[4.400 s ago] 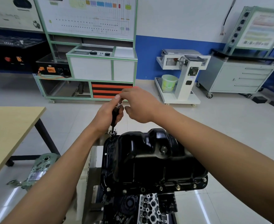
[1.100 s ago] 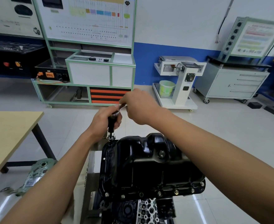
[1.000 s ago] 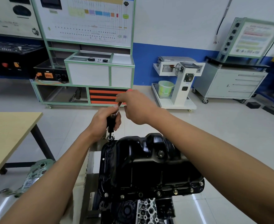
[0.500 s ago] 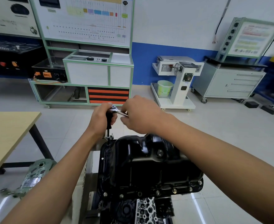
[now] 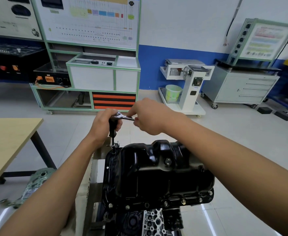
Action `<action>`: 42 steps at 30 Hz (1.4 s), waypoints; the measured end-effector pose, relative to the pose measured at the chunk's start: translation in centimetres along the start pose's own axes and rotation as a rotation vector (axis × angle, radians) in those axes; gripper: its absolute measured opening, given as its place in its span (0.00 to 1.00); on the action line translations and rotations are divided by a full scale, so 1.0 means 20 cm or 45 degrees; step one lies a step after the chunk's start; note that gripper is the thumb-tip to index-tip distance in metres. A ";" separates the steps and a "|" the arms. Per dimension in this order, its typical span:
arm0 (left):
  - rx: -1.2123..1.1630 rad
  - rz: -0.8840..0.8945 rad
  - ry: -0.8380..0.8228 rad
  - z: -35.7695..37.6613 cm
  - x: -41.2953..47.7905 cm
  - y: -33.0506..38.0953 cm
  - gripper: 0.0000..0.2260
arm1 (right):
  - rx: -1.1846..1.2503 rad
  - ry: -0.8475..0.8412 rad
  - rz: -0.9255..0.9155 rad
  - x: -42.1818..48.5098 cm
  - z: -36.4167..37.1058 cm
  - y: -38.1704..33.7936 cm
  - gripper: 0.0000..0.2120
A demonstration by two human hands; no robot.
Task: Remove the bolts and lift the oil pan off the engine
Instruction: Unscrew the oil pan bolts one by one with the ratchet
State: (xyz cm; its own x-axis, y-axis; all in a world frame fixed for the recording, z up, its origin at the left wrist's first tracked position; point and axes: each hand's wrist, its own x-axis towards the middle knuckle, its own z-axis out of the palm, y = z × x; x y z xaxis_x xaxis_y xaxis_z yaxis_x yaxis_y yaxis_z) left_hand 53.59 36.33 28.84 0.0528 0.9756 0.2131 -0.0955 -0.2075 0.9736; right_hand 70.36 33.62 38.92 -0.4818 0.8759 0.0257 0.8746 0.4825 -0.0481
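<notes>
Hands both grip: my left hand [image 5: 104, 126] wraps the upright extension [image 5: 112, 132], my right hand [image 5: 150, 116] pinches the ratchet [image 5: 123, 117] handle. Socket [image 5: 113, 148] sits at the far-left corner of the pan [image 5: 157, 176], seated on the engine [image 5: 153, 220]. I'd hold it plumb, swing short.

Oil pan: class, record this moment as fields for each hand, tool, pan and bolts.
Oil pan: black, seated on the engine
Bolts: several in the near edge
Ratchet: socket on the pan's far left corner
Left hand: grips its upright black shaft
Right hand: holds its handle
</notes>
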 end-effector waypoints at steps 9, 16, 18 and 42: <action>0.045 0.010 -0.132 0.04 -0.04 -0.01 0.20 | 0.218 0.063 -0.123 0.12 0.12 0.06 0.31; 0.009 -0.064 0.073 0.05 -0.04 0.00 0.19 | -0.035 0.131 -0.080 0.09 0.09 0.05 0.16; 0.010 -0.076 0.111 0.05 -0.03 0.00 0.20 | -0.105 0.131 -0.025 0.06 0.07 0.03 0.14; 0.064 0.015 -0.269 0.02 -0.04 0.00 0.18 | 0.034 0.076 -0.102 0.17 0.08 0.02 0.25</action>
State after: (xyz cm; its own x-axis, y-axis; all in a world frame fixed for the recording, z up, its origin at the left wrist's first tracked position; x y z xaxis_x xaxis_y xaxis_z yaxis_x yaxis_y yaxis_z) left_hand 54.03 35.51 28.77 0.2599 0.9374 0.2320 -0.0478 -0.2274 0.9726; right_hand 68.88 36.79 37.48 -0.5455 0.8333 0.0900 0.8311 0.5517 -0.0703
